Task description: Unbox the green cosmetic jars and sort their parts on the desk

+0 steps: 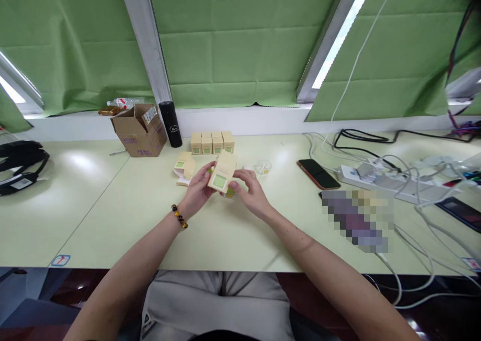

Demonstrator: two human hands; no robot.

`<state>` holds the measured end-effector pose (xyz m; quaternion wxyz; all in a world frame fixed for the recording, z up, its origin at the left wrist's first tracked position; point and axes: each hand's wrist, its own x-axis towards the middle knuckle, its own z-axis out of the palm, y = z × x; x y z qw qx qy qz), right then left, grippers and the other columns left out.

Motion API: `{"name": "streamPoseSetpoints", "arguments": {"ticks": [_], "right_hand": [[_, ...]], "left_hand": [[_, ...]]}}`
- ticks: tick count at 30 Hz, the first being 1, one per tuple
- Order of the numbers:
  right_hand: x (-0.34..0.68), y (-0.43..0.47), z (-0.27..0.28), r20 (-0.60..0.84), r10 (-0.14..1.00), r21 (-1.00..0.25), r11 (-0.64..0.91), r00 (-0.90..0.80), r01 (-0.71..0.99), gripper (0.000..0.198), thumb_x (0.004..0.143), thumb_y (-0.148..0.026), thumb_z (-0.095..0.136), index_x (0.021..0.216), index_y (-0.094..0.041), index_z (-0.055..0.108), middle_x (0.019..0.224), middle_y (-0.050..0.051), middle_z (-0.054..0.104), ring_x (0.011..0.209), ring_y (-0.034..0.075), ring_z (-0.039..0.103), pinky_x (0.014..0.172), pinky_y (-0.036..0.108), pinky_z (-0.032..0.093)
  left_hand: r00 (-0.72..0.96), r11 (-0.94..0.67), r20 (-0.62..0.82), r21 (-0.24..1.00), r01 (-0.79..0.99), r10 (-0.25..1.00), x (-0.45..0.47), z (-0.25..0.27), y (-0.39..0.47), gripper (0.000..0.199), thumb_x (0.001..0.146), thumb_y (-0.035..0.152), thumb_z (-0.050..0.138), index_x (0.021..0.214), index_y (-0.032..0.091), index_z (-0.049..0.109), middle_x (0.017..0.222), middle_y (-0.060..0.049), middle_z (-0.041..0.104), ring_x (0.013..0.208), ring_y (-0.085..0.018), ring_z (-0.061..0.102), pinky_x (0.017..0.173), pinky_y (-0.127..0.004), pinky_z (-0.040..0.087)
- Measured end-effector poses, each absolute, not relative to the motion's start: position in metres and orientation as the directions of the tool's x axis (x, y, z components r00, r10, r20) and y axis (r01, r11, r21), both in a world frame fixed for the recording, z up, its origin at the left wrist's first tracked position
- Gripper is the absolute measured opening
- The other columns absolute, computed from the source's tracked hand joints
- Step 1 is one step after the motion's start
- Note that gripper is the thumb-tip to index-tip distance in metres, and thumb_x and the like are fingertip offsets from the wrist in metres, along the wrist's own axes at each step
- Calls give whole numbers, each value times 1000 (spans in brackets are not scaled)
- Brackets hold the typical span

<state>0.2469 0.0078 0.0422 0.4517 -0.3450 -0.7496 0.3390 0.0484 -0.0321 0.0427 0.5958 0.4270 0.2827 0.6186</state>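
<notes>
My left hand (200, 189), with a beaded bracelet at the wrist, is closed around a small cream box (224, 169) with a green label, tilted above the table. My right hand (252, 191) is at the box's right side, with thumb and fingertips curled against its lower edge. Beneath the box a yellow-green piece (229, 193) shows in part; what it is I cannot make out. To the left lies an opened cream carton (184, 166) with its flap down. A clear plastic piece (263, 167) with some yellow on it lies to the right.
Several matching small boxes (212, 143) stand in a row at the back, beside a black bottle (170, 124) and an open cardboard box (140, 134). On the right are a phone (318, 174), a power strip (387, 184) and tangled cables. A black headset-like device (22, 168) sits far left.
</notes>
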Motion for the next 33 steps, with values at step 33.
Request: {"name": "streamPoseSetpoints", "arguments": {"ticks": [33], "right_hand": [[243,22,33,329,901,-942,334,-282,-33,54,83,-68,75,110,-21,70,101,8,76,101,25,70,90,40,53]], "left_hand": [[68,-417,420,907,-53,905,56,34,-36,61,95,39,72,150,28,48,157,-15,54,147,-33,50,112,-45,45]]}}
